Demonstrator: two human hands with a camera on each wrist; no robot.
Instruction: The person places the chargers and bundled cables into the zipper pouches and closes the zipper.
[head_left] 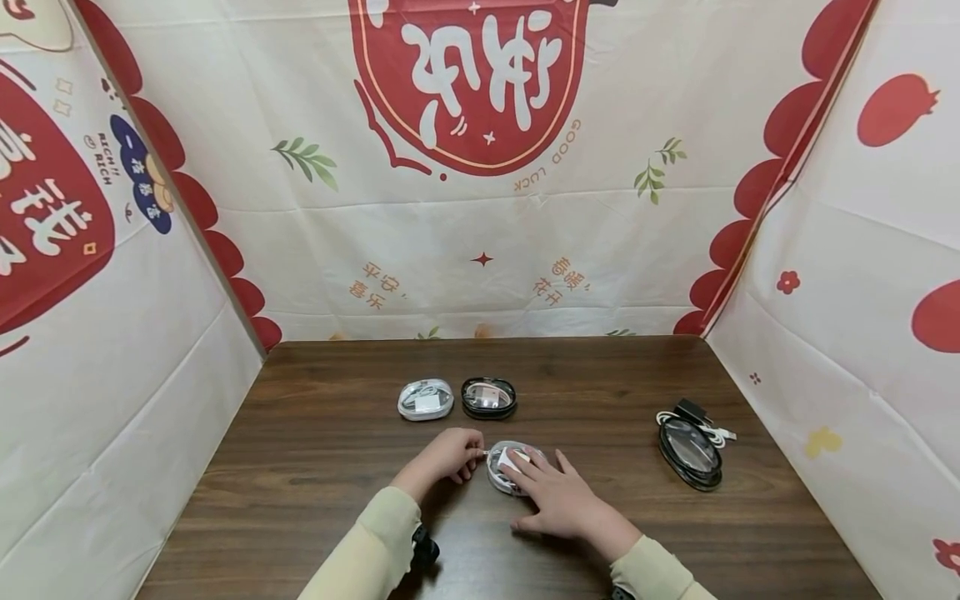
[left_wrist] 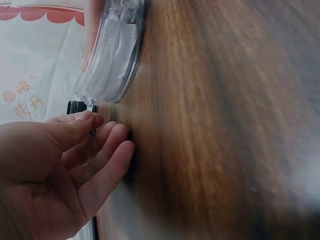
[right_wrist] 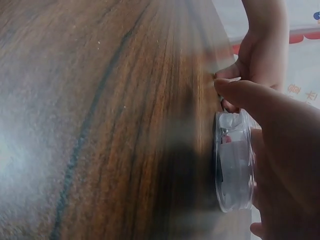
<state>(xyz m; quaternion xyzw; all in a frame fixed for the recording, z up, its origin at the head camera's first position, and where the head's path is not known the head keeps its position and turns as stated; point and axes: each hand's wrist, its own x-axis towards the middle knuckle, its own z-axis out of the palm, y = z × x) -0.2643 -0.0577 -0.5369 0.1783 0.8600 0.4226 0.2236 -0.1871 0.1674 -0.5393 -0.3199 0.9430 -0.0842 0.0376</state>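
A round, clear zip pouch [head_left: 498, 478] with a whitish rim and a white label lies flat on the table, its contents unclear. My left hand [head_left: 453, 454] is at its left edge. In the left wrist view, thumb and forefinger pinch the small metal zipper pull [left_wrist: 91, 105] at the end of the clear pouch [left_wrist: 112, 60]; the other fingers are loosely bent near the tabletop. My right hand [head_left: 562, 498] rests on the pouch from the right with spread fingers, covering part of the top. From the right wrist, the pouch [right_wrist: 234, 167] appears edge-on beneath that hand.
Behind the hands, a white-rimmed pouch [head_left: 425, 400] and a black-rimmed pouch [head_left: 488, 412] sit side by side. On the right, another black-rimmed pouch [head_left: 692, 450] lies against a white cable [head_left: 718, 435] and a black charger [head_left: 692, 411]. Printed cloth encloses the brown table [head_left: 300, 467].
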